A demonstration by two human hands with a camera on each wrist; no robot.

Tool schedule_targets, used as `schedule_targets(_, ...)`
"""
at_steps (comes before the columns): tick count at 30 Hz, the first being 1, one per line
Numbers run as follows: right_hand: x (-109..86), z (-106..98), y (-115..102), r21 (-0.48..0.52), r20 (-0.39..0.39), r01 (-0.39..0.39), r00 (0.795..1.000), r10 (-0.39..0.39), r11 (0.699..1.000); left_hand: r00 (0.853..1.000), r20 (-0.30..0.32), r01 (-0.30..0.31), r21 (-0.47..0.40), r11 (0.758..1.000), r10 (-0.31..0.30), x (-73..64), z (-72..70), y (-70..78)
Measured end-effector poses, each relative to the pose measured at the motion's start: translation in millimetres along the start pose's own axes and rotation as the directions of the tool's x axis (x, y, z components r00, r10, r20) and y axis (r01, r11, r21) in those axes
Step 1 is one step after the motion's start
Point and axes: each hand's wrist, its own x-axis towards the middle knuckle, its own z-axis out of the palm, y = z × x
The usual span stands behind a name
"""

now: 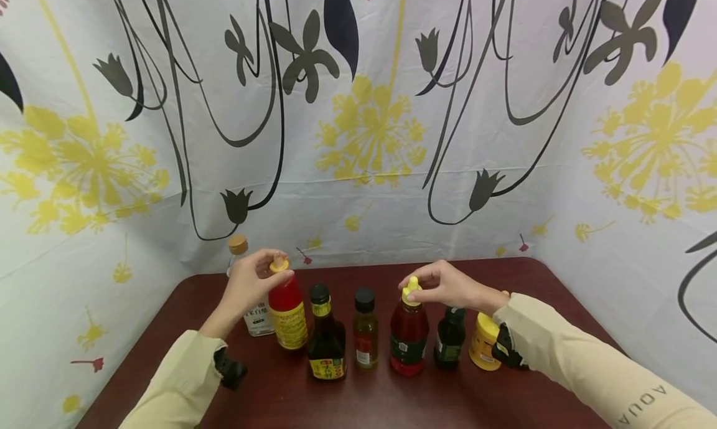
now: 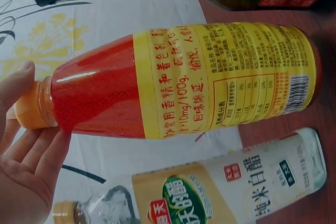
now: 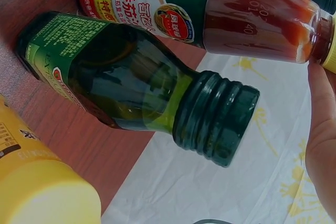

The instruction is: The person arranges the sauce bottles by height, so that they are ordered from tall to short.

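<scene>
In the head view my left hand (image 1: 249, 282) grips the orange cap (image 1: 279, 264) of a red chilli-sauce-like bottle (image 1: 288, 320) with a yellow label. The left wrist view shows the thumb and fingers around that cap (image 2: 32, 109), at the bottle's neck. My right hand (image 1: 448, 284) pinches the yellow nozzle cap (image 1: 412, 292) of a ketchup bottle (image 1: 408, 332) with a green label. Its fingertips are partly out of frame in the right wrist view. Beside the left hand stands a clear vinegar bottle (image 2: 231, 182); below the right wrist is a dark green oil bottle (image 3: 131, 72).
Between the two held bottles stand a dark soy-sauce-like bottle (image 1: 327, 345) and a small black-capped bottle (image 1: 365, 339). A yellow tub (image 1: 485, 348) sits at the right, close to the right wrist strap. The dark red table (image 1: 280, 398) meets a patterned cloth (image 1: 358, 230) behind.
</scene>
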Motion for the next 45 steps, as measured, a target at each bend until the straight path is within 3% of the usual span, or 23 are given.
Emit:
schedule_targets(12,0.7,-0.4,-0.3,-0.014,-0.013,-0.008,1.000,0.007,1.000,1.000,0.012,-0.002,0.015,1.000,0.002,16.9,18.8,-3.3)
schedule_targets(19,0.6,-0.7,0.5,-0.022,-0.015,-0.009,1.000,0.009,1.000,0.999,-0.021,0.028,0.030,0.999,-0.028,20.9,23.9,-8.9)
schedule_targets(28,1.6,-0.8,-0.2,-0.033,-0.008,0.004,1.000,-0.004,0.999,0.996,-0.065,0.073,0.076,0.994,-0.068,23.4,25.9,-16.4)
schedule_targets(35,0.5,-0.7,1.0,-0.027,-0.007,0.006,1.000,-0.007,1.000,0.998,-0.043,0.051,0.089,0.995,-0.047,23.8,32.2,-23.0)
schedule_targets(45,0.1,0.5,1.6,-0.016,-0.012,0.008,1.000,-0.009,1.000,0.995,-0.058,0.083,0.060,0.995,-0.079,22.5,32.2,-28.0)
